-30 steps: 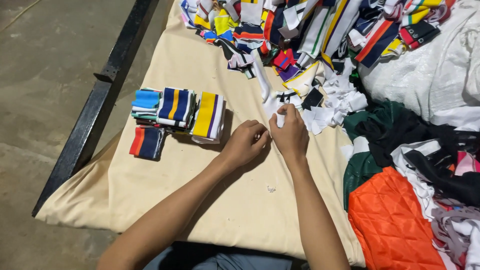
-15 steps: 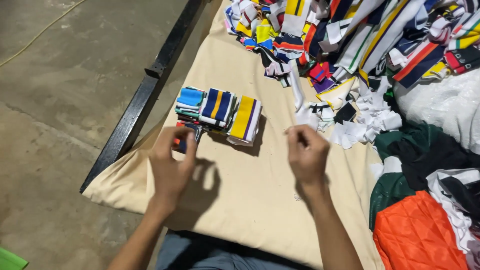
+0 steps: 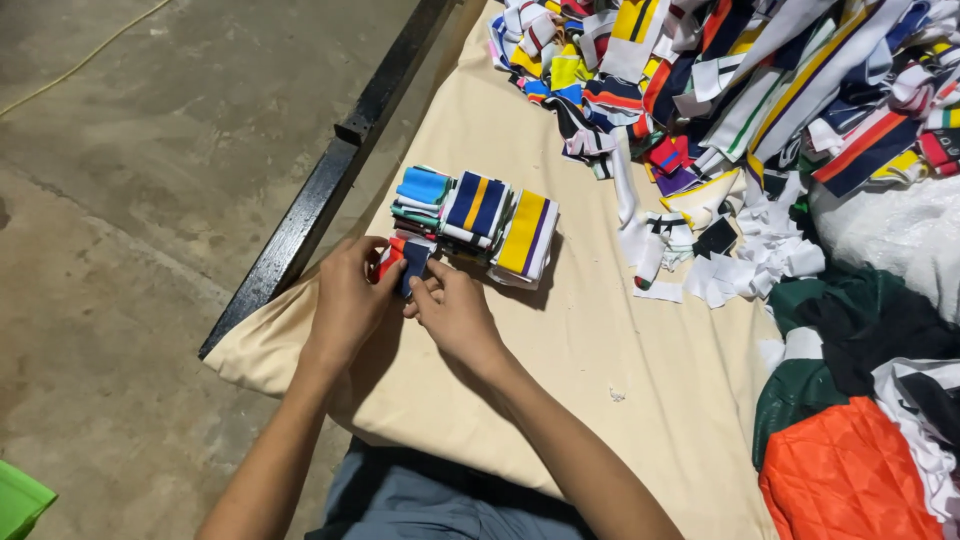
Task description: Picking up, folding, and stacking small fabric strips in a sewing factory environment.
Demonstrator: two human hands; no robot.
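At the near-left part of the cream cloth-covered table [image 3: 600,340], the left hand [image 3: 345,300] and the right hand [image 3: 455,312] meet over a small red and navy fabric piece [image 3: 403,262], fingers curled and pinching it from both sides. This piece lies just in front of the row of folded striped stacks [image 3: 475,220], touching the nearest stack. For a clean result, the edges should probably be squared with the thumbs before release, keeping the piece flat and aligned with its neighbours. Left of the hands the table ends at a black metal rail [image 3: 330,170], close by; open cloth lies to the right, before the loose pile of coloured strips [image 3: 760,90].
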